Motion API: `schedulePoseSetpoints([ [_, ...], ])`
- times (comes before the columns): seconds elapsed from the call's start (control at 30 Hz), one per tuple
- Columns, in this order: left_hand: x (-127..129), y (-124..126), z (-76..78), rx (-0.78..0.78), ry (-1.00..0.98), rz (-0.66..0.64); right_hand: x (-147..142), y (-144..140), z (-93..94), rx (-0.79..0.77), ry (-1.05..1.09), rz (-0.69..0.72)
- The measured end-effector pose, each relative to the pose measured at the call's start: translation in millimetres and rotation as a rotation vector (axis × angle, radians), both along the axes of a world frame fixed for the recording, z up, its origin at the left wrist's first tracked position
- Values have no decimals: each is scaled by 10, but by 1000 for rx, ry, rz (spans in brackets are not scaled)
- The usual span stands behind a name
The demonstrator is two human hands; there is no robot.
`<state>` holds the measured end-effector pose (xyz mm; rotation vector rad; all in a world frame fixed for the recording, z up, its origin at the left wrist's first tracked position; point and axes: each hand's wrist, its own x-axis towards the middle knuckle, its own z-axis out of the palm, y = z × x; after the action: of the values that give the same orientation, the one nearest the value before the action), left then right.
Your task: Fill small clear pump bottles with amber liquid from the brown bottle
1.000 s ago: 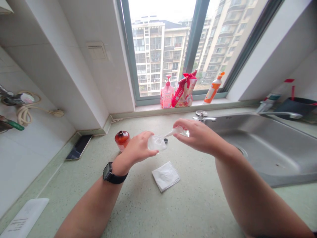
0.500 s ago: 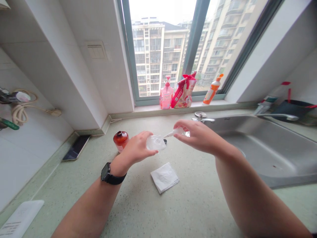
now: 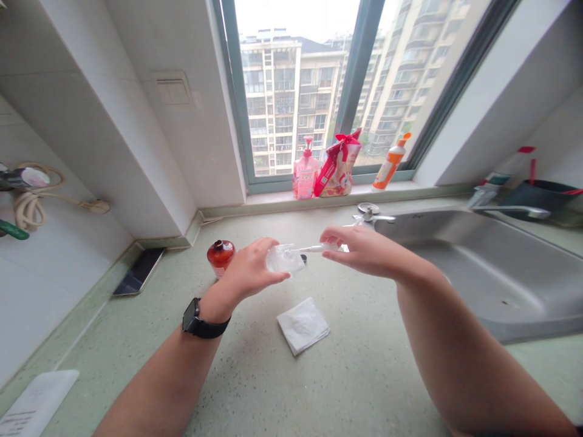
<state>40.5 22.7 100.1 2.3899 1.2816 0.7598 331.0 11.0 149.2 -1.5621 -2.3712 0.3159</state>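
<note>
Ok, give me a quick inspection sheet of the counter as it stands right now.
Surface: speckled green counter, steel sink at right.
Job's things: clear small container in left hand; thin white stick in right hand, tip at the container.
Clutter: folded white tissue, amber bottle, phone, small dark cap.
Hands: both closed on their items.
Cables: coiled cord on left wall.
Surroundings: window sill with pink pump bottle, red bag, orange bottle.
</note>
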Motion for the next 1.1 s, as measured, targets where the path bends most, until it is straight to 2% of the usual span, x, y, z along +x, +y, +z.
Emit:
schedulePoseSetpoints([
  [0.13, -23, 11, 31, -3, -9, 17, 64, 63, -27, -44, -20, 13],
  [0.3, -61, 24, 91, -19, -10, 64, 147, 225, -120, -108, -41, -59],
  [0.47, -108, 40, 132, -1, -4, 98, 109, 443, -406, -226, -213, -110],
  [0.67, -122, 27, 172, 12, -21, 85, 158, 608, -700, -240, -260, -126],
  [1.1, -140, 7, 206, 15, -32, 80, 172, 653, -849, -254, -277, -121],
])
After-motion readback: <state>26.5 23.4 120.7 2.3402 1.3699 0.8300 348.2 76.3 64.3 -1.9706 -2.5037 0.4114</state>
